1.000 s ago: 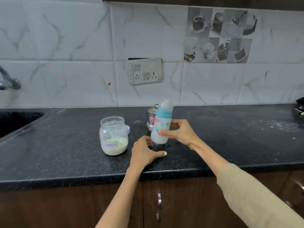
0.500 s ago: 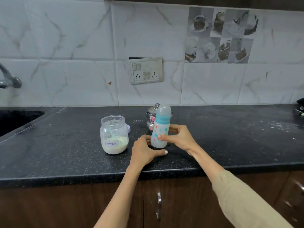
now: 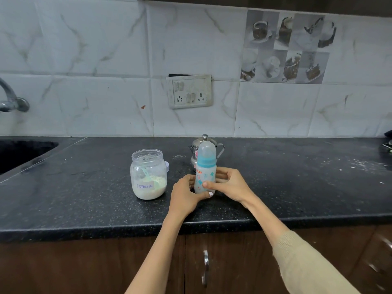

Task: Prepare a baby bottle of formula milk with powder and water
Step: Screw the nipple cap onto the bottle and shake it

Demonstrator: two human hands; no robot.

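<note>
While both hands are closing around it, the baby bottle (image 3: 205,172) is standing upright on the black countertop (image 3: 84,198), just in front of the person. The right hand (image 3: 228,185) is wrapping its fingers and thumb around the bottle's lower body from the right, and the left hand (image 3: 186,195) is cupping the base from the left, thumb curling across the front. Whitish liquid is showing inside the bottle, under a blue collar and clear cap. Just left of the hands, an open jar (image 3: 148,175) labelled "Formula" is holding white powder and a pale scoop (image 3: 148,177). Directly behind the bottle, a small steel pot (image 3: 194,151) with a lid is sitting. Farther out, white marble-look wall tiles (image 3: 106,60) are carrying a switch socket (image 3: 189,91), and a sink (image 3: 23,151) with a tap (image 3: 10,98) is lying at far left.
</note>
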